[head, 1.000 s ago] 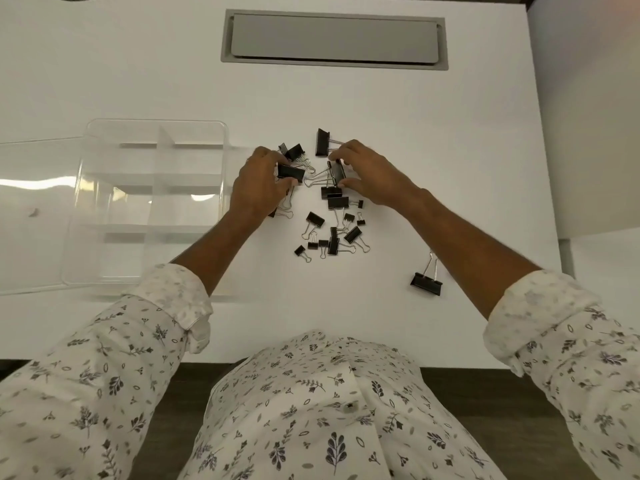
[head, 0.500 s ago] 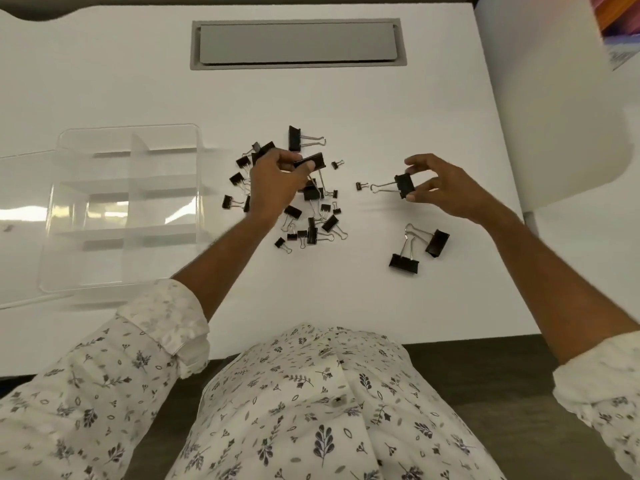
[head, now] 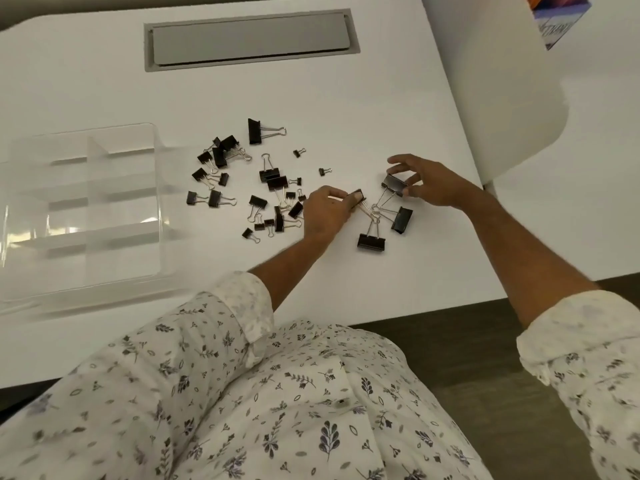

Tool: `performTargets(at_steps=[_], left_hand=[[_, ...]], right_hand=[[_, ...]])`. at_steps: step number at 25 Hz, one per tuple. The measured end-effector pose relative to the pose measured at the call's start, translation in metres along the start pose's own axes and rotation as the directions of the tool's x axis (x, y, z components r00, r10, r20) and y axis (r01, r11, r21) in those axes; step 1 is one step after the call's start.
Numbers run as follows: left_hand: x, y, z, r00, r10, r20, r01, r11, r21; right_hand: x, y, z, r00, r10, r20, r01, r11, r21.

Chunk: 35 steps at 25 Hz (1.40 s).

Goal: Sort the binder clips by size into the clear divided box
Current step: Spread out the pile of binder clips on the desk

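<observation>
Head view shows our right hand (head: 429,183) pinching a large clip (head: 394,184) and our left hand (head: 327,211) gripping another large clip (head: 358,196), both right of center. We should set them beside the two large clips (head: 371,242) lying just below, keeping the wire handles untangled. The scattered clips (head: 256,181) wait at center; the clear divided box (head: 157,188), at left, looks empty.

An office is suggested by a white bench (head: 346,98) fitted with a grey cable-access flap (head: 251,38), scattered with black binder clips (head: 273,183).
</observation>
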<state>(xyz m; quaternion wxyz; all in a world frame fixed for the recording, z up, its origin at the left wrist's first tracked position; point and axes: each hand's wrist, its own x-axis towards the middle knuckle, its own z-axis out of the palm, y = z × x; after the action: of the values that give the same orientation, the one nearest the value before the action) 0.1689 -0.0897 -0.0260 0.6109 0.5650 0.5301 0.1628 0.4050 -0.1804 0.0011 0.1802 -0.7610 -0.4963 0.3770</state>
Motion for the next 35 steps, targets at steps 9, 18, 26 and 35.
performTargets(at_steps=[9, 18, 26, 35], left_hand=[[-0.007, -0.007, 0.002, 0.985, 0.167, 0.034, -0.169, 0.945, 0.28], [-0.012, -0.029, -0.041, 0.772, 0.607, 0.191, -0.571, 0.528, 0.629], [-0.013, -0.077, -0.136, 0.843, 0.493, 0.218, -0.388, 0.273, 0.88], [-0.006, -0.089, -0.158, 0.874, 0.448, 0.19, -0.364, 0.343, 0.866]], right_hand=[[-0.007, 0.004, 0.018, 0.988, -0.006, -0.155, 0.001, 1.0, -0.03], [0.021, -0.036, 0.037, 0.966, -0.145, -0.212, 0.13, 0.988, -0.084], [0.092, -0.109, 0.085, 0.934, -0.356, -0.025, 0.338, 0.906, -0.256], [0.184, -0.186, 0.111, 0.914, -0.397, 0.079, 0.382, 0.781, -0.494]])
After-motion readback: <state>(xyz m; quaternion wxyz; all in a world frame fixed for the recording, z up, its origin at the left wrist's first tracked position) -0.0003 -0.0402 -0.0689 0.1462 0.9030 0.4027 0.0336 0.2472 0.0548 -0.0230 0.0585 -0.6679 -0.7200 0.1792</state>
